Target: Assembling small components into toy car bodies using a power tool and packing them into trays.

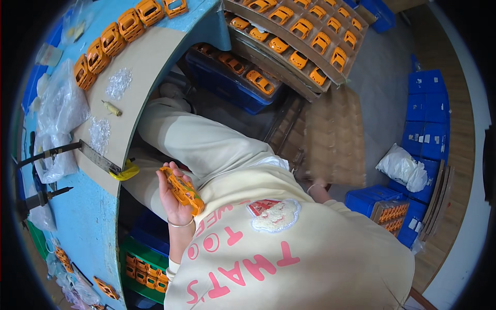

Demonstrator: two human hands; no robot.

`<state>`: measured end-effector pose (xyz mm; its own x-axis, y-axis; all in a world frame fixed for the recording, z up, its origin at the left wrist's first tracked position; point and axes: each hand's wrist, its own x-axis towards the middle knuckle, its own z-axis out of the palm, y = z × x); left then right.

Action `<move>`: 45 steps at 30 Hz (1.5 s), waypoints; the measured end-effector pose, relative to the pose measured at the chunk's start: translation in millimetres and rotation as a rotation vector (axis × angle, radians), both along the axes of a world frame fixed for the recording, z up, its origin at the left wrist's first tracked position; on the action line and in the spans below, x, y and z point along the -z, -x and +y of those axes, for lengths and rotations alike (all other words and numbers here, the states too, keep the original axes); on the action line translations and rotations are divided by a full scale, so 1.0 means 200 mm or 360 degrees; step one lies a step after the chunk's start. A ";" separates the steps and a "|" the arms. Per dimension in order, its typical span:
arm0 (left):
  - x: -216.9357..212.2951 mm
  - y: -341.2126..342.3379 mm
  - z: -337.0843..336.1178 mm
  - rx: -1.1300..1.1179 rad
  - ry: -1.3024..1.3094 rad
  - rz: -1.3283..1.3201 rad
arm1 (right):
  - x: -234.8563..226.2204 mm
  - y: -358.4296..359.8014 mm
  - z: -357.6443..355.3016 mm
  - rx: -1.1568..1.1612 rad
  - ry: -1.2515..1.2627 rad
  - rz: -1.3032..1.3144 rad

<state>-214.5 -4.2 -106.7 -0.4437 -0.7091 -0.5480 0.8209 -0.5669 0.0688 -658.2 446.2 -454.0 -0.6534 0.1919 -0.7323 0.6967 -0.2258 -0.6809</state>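
My left hand [176,199], palm up beside my lap, has its fingers curled round an orange toy car body [182,190]; the piece looks turned on its side or upside down. Away to the right, my right hand [319,191] grips the lower edge of a brown compartment tray [336,134], which is smeared by motion and shows no cars in it. Much of that hand is hidden by the tray and my clothing. Just left of my left hand, a yellow-tipped metal clamp or lever [123,169] juts over the table edge.
A blue table [93,212] carries a row of orange car bodies [111,39], small clear plastic parts [99,135] and plastic bags [62,103]. Stacked trays of car bodies [302,28] stand ahead. Blue crates [426,111] line the right, and a green crate [147,292] sits below the table.
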 end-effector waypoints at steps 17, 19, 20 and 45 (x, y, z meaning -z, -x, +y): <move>-0.03 -0.08 0.10 -0.0191 -0.0180 0.0229 | -2.14 -1.01 -2.77 -0.3073 0.0779 0.2243; -0.03 -0.11 0.11 -0.0197 -0.0200 0.0291 | -2.12 -1.10 -2.98 -0.2819 0.0525 0.2960; -0.03 -0.12 0.13 -0.0195 -0.0171 0.0239 | -2.10 -1.12 -3.06 -0.2837 0.0543 0.2977; -0.34 -0.10 -0.08 -0.0135 0.0384 -0.0813 | -2.18 -1.42 -2.83 -0.3304 0.0694 0.1924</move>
<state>-193.9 -19.6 -38.4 -0.1012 -0.8624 -0.4960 0.6914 -0.4194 0.5883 -373.7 -120.5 -18.4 0.2905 -0.9480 0.1301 -0.3692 -0.2364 -0.8988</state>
